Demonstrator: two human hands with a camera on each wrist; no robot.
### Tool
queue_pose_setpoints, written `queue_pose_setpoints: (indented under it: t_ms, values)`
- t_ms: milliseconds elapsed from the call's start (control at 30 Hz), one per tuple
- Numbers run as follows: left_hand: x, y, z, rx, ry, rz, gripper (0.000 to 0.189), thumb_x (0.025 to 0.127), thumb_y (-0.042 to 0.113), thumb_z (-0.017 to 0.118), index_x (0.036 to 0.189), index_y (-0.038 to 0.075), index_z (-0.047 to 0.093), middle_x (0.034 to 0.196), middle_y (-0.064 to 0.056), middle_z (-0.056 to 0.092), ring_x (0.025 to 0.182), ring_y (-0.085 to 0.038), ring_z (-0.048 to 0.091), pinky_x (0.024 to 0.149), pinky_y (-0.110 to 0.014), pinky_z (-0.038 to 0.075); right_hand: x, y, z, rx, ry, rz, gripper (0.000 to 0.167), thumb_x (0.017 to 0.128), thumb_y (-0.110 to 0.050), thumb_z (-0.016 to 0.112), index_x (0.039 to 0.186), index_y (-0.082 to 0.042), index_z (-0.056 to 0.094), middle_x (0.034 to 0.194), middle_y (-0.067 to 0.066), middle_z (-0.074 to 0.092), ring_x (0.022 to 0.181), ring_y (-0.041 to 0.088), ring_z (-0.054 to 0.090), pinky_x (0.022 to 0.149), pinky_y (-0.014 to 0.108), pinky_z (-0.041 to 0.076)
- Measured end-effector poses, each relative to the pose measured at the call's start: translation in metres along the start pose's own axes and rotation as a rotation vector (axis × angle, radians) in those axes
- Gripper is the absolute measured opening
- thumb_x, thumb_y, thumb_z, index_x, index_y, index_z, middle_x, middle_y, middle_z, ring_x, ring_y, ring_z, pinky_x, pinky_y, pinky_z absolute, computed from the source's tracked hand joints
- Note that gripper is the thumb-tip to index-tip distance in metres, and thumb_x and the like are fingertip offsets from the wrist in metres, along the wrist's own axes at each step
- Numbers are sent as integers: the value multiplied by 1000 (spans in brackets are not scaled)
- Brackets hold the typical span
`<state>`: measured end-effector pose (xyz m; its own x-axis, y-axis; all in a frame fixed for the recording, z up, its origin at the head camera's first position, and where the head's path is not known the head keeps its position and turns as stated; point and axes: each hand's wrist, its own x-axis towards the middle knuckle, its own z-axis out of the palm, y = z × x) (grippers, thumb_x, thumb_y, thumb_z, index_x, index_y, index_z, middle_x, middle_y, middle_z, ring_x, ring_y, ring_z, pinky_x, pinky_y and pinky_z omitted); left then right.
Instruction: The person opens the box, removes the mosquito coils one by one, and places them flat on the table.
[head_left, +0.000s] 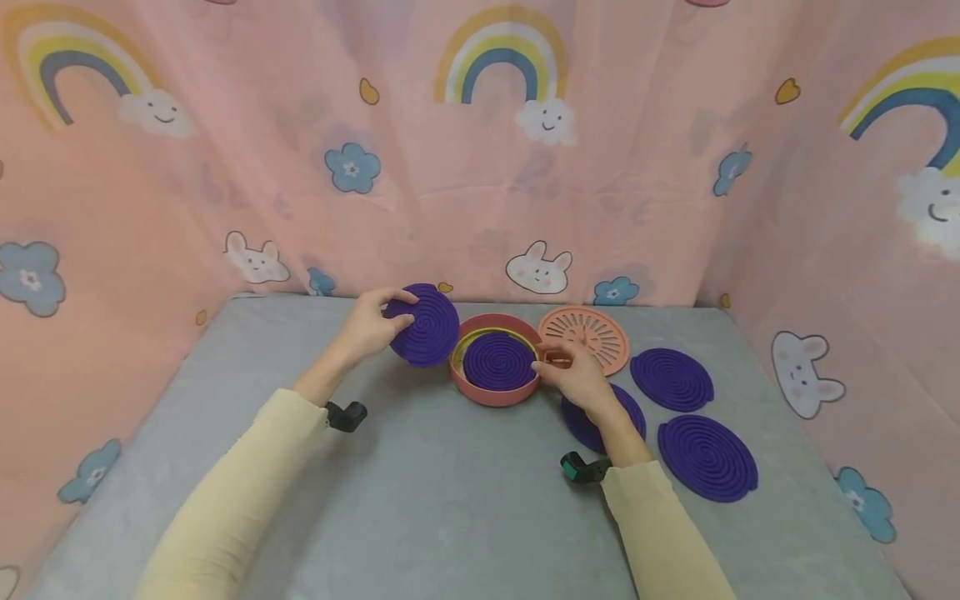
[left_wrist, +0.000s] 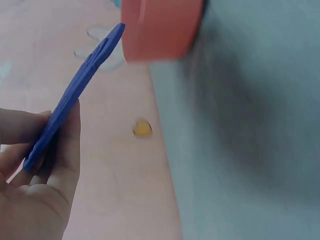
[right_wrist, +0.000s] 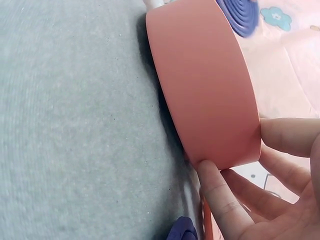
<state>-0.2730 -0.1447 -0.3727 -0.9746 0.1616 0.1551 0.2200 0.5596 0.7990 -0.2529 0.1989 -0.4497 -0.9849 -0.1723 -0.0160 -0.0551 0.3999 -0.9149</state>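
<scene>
Well, the left hand (head_left: 371, 321) pinches a purple coil (head_left: 427, 329) by its left edge and holds it above the table (head_left: 450, 500). The coil's right edge is close to the left edge of the pot (head_left: 495, 398); I can't tell if they touch. The right hand (head_left: 576, 377) is bent round the pot's right side, gripping it. Inside the pot's rim lies a second coil (head_left: 498, 360).

There's wide room to the left and near side of the pot. The right side is tight: the lid (head_left: 592, 333) lies by the right hand, a third coil (head_left: 581, 421) is partly hidden under that arm, and a far coil (head_left: 672, 379) and a near coil (head_left: 708, 458) lie farther right.

The left wrist view shows the held coil edge-on, thin and leaning. The right wrist view shows one fingertip on the pot's rim and another low on its smooth wall.

The table is soft grey. Pink cloth (head_left: 450, 200) with rainbows and bunnies hangs on the far, left and right sides.
</scene>
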Motion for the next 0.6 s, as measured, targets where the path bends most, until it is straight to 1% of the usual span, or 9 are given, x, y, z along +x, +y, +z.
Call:
queue_pose_setpoints:
  t_ms: [167, 367, 533, 600]
  values:
    - [-6, -23, -24, 32, 32, -55, 29, 97, 6, 65, 126, 3, 67, 149, -23, 50, 139, -42, 44, 110, -56, 41, -1, 1, 0, -5, 16, -1, 43, 96, -18, 72, 136, -6, 62, 136, 20, 58, 126, 40, 55, 97, 50, 52]
    - [-24, -49, -53, 50, 51, -120, 32, 98, 5, 64, 129, -2, 63, 153, -27, 42, 143, -47, 35, 113, -60, 34, -3, 1, 1, -20, 24, -7, 42, 96, -19, 72, 135, -6, 63, 134, 20, 60, 124, 38, 58, 96, 50, 53]
    - [-37, -70, -68, 48, 74, -155, 34, 98, 3, 63, 130, -5, 61, 153, -30, 41, 144, -51, 30, 114, -64, 30, -3, 0, 1, -32, 39, -6, 41, 96, -18, 73, 134, -6, 63, 134, 20, 60, 123, 39, 59, 96, 49, 54]
    - [-41, -79, -73, 46, 82, -173, 34, 98, 2, 63, 130, -5, 61, 153, -31, 39, 145, -52, 27, 115, -66, 26, -3, 0, 1, -39, 38, -1, 41, 96, -19, 73, 134, -7, 63, 135, 20, 59, 124, 39, 58, 96, 49, 53]
